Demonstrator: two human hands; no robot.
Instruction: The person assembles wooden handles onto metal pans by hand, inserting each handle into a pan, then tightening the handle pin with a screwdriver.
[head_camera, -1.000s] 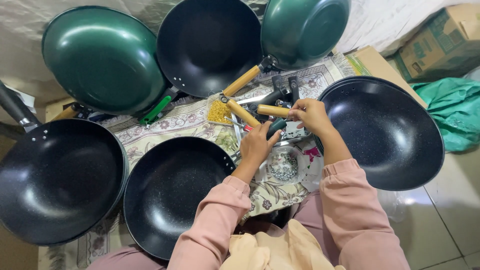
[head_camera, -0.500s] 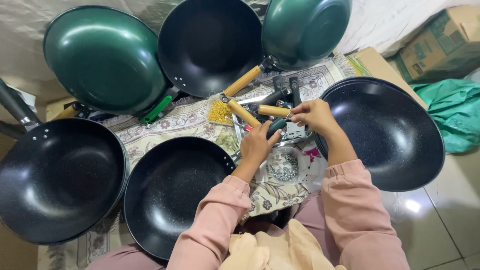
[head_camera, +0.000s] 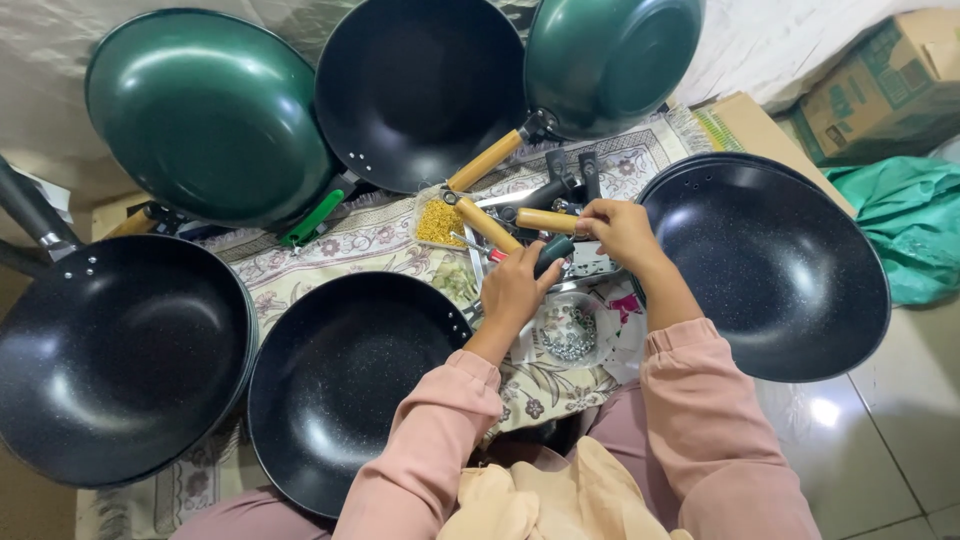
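Floral mat under black woks.

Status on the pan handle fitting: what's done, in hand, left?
Looks done: the black wok with wooden handle and a green pan carry handles. In hand: the left hand grips a green-handled screwdriver; the right hand holds a loose wooden handle. Left: the black speckled pan shows no handle.

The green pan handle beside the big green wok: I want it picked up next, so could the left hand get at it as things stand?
Probably yes: the green handle lies uncovered on the mat, but the left hand is gripping a dark tool.
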